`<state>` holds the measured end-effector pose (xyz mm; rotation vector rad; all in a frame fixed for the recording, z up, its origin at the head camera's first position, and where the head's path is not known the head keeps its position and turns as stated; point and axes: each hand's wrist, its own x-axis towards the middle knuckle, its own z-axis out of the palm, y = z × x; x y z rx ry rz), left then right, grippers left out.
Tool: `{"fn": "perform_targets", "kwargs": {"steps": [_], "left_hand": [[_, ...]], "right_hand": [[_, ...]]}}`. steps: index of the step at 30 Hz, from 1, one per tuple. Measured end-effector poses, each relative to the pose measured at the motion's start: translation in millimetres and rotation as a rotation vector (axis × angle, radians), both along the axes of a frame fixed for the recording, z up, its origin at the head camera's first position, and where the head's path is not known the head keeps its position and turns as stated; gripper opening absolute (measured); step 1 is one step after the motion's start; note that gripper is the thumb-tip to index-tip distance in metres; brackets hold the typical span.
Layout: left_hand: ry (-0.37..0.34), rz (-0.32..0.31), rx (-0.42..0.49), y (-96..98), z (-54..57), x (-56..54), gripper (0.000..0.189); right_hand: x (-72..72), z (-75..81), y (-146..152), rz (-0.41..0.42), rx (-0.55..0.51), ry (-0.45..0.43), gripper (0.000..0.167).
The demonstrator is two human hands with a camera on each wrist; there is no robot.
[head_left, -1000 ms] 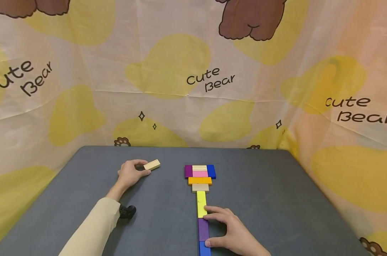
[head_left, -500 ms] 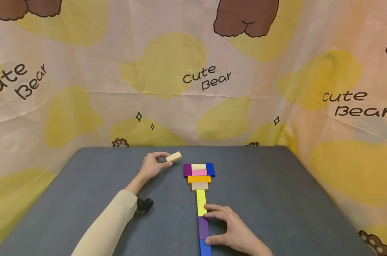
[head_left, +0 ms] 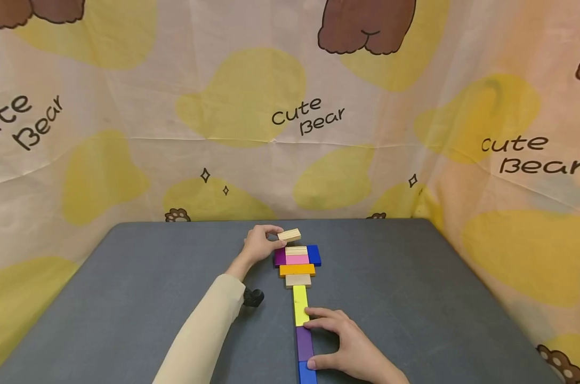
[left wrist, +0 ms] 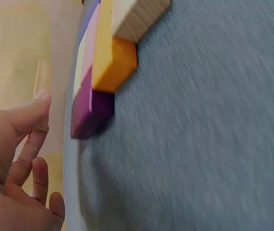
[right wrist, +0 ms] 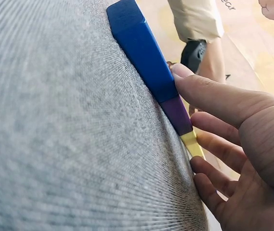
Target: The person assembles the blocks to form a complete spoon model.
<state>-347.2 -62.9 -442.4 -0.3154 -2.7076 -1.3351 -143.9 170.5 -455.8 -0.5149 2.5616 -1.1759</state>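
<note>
Between thumb and fingertips, my left hand [head_left: 261, 245] pinches a plain wooden block [head_left: 290, 235], held just beyond the far end of a flat row of blocks. In the left wrist view this wooden block [left wrist: 43, 79] shows partly behind the thumb. The far end has a purple block [head_left: 280, 258], a plain wood block [head_left: 297, 250], a pink block [head_left: 297, 260] and a blue block [head_left: 314, 255]. Nearer lie an orange block [head_left: 297, 270] and a beige block [head_left: 298, 280]. My right hand [head_left: 354, 346] touches the stem: fingertips by the yellow block [head_left: 300, 305], thumb on the near blue block [right wrist: 144, 57]; a violet block [head_left: 304, 344] lies between.
A dark grey tabletop [head_left: 415, 298] carries the blocks. Behind it and at both sides hangs a bear-print cloth [head_left: 251, 96]. A black wrist device [head_left: 254, 297] sits at the left sleeve [head_left: 201, 330].
My left hand has carried the plain wooden block rightward, from left of the row to just beyond its far end. The right hand stays at the stem.
</note>
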Motion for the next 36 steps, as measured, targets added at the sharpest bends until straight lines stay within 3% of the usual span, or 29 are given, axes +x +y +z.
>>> {"fn": "perform_targets", "kwargs": {"steps": [7, 18, 25, 36], "left_hand": [[-0.019, -0.008, -0.046, 12.6, 3.5, -2.5, 0.030], [-0.100, 0.008, -0.069, 19.6, -2.9, -3.6, 0.026], [-0.129, -0.002, -0.092, 24.9, 0.0, -0.7, 0.028], [-0.134, 0.031, -0.083, 27.9, -3.9, 3.4, 0.024]], "right_hand": [[0.3, -0.4, -0.7, 0.006, -0.005, 0.003, 0.053], [-0.7, 0.6, -0.4, 0.011, -0.016, -0.022, 0.052], [-1.5, 1.0, 0.7, 0.012, -0.010, -0.015, 0.052], [-1.8, 0.5, -0.1, 0.008, -0.018, -0.032, 0.052]]}}
